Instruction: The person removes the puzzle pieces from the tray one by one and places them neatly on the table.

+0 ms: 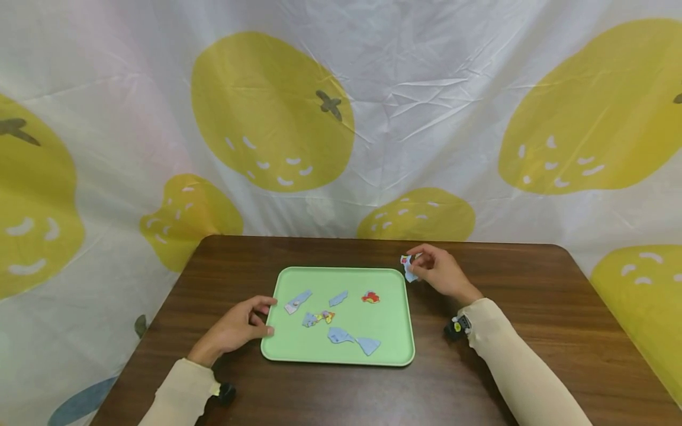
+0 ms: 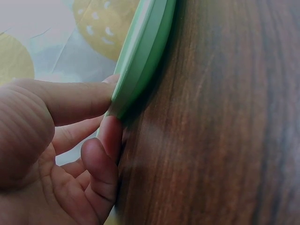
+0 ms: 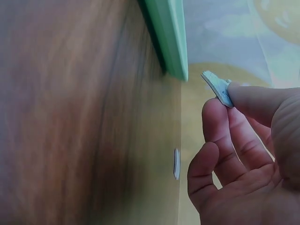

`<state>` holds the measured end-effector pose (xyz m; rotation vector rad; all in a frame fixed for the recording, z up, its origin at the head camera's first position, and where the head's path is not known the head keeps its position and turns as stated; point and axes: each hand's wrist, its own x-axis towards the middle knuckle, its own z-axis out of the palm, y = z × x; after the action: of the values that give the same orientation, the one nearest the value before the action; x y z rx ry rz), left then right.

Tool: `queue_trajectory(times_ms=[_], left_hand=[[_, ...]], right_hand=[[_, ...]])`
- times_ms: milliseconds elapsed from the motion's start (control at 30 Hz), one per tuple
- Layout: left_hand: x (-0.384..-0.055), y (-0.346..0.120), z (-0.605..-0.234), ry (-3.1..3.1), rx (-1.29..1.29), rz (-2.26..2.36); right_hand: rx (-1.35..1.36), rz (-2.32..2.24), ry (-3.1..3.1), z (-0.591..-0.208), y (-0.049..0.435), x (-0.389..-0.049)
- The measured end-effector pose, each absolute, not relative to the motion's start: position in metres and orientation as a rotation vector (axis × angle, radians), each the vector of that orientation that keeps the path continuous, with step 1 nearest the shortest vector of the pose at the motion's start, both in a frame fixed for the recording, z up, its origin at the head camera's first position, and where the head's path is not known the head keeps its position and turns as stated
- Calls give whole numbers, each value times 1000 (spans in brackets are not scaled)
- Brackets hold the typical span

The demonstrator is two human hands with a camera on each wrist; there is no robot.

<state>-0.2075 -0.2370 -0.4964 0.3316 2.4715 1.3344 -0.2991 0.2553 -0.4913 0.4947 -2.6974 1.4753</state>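
Observation:
My left hand (image 1: 238,325) holds the left rim of a light green tray (image 1: 341,357), thumb and fingers at the edge. The tray's rim (image 2: 140,61) also shows in the left wrist view. Beyond the tray's far right corner, my right hand (image 1: 443,273) pinches an irregular light blue cardboard picture piece (image 1: 409,269) between thumb and fingers. The thick edge of that piece (image 3: 218,89) shows in the right wrist view. Several loose picture pieces lie in the tray, including a red one (image 1: 370,297), a plain blue one (image 1: 338,298) and a yellow-and-blue one (image 1: 318,318).
A dark brown wooden table (image 1: 501,378) carries the tray. Another thin piece (image 3: 176,164) lies on the table near the right hand. A white curtain with yellow fruit prints (image 1: 383,118) hangs behind the table.

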Motion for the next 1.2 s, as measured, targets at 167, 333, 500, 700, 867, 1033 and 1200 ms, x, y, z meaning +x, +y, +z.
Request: queue_trajectory(times_ms=[167,333,500,700,867,1033,1200], left_hand=[[-208,-237,-497,2467,336,1330],[-209,-239,-497,2461,329,1332],[-209,-239,-498,2463,327,1337],[-209,-239,-497,2472,323,1332],[-208,-239,-498,2476,326,1332],[-209,-239,-500,2476,343,1330],[-209,-239,-500,2478,358,1327]], right_hand=[[424,1414,-2703,-493,265,-304],[372,1379,-2712,-497,273,-309],[347,1322,-2709,-498,281,-314],[291,1242,-2725,-498,291,-318],[253,1191,-2743,-497,298,-323],[212,1211,-2762,-499,305,-328],[191,1255,-2766,-497,311,-332]])
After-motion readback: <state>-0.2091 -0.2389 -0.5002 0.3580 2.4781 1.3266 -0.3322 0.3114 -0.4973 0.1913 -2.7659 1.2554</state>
